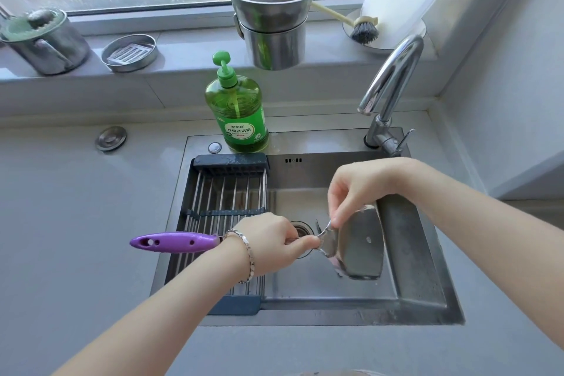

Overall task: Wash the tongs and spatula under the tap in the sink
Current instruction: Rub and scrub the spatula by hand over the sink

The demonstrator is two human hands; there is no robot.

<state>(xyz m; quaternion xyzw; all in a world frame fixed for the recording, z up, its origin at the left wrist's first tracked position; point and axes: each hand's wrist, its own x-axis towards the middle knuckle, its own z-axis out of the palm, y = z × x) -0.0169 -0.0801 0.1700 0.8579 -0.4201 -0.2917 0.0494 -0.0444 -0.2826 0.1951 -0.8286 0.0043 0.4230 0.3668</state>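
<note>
- The left hand (271,238) has its fingers curled shut around the thin metal neck of the spatula (360,246), thumb and forefinger pinching it just where the neck widens into the blade.
- Behind that fist the spatula's glossy purple plastic handle (175,242) sticks out past the wrist, rounded at the end and pierced with small holes.
- A silver link bracelet (247,253) circles the left wrist.
- The right hand (358,189) reaches down from above, its fingertips pressed together on the top edge of the blade, close to the left fingers.
- The blade is broad, flat, dull steel with rounded corners and one small hole near its middle; it hangs tilted over the basin, below and right of both sets of fingers.
- I cannot make out the tongs as a separate thing; a few thin metal prongs (317,225) show between the two hands.
- Directly under the fingers lies the round drain (300,230) in the brushed steel sink (427,268), which is rectangular with a wet floor.
- Left of the left hand, a rack (219,192) of parallel steel rods in a dark plastic frame spans the sink.
- Beyond the right hand stands the curved chrome tap (393,76); no stream is visible from it.
- Farther back, a translucent green pump bottle (236,107) of dish soap sits on the sink's rim.
- On the sill are stacked steel pots (270,18) and a dark-bristled brush (363,30).
</note>
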